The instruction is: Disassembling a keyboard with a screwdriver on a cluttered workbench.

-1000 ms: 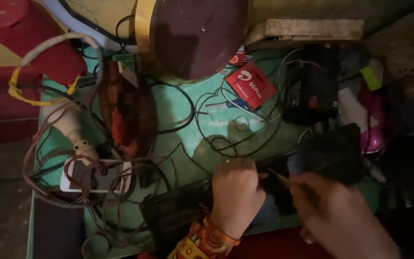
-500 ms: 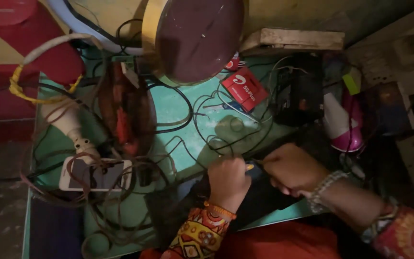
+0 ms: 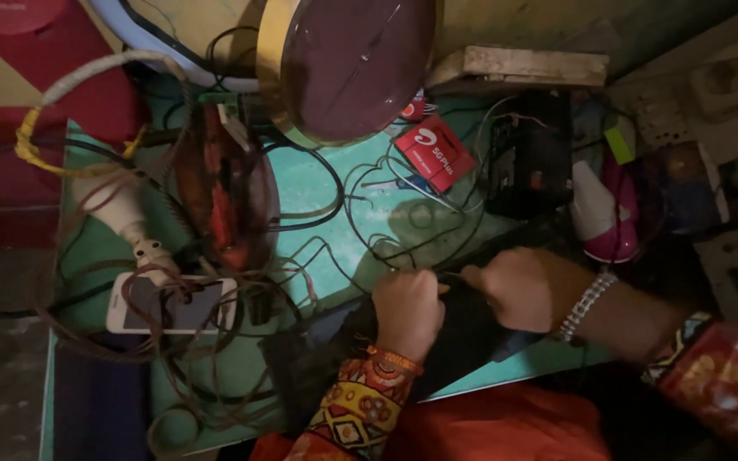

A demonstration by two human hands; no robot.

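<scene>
My left hand (image 3: 407, 310) is closed in a fist on the top edge of a flat black device (image 3: 463, 341) lying at the near edge of a green table (image 3: 318, 192). My right hand (image 3: 523, 286) is closed just to its right, fingertips meeting the left hand over the device, pinching something thin and dark that I cannot make out. Thin black wires (image 3: 403, 230) run from the device across the table. A patterned sleeve and bangle cover my left wrist; a beaded bracelet is on the right.
A round gold-rimmed dark disc (image 3: 343, 64) stands at the back. A red card packet (image 3: 434, 152), a black box with wires (image 3: 530, 154), a pink-and-white object (image 3: 600, 218), a white phone (image 3: 171, 304), tangled cables (image 3: 130, 256) and a wooden block (image 3: 518, 67) crowd the table.
The view has shifted so more of the right side shows. My right hand has moved left to meet the left hand over the black device; the left hand stayed in place.
</scene>
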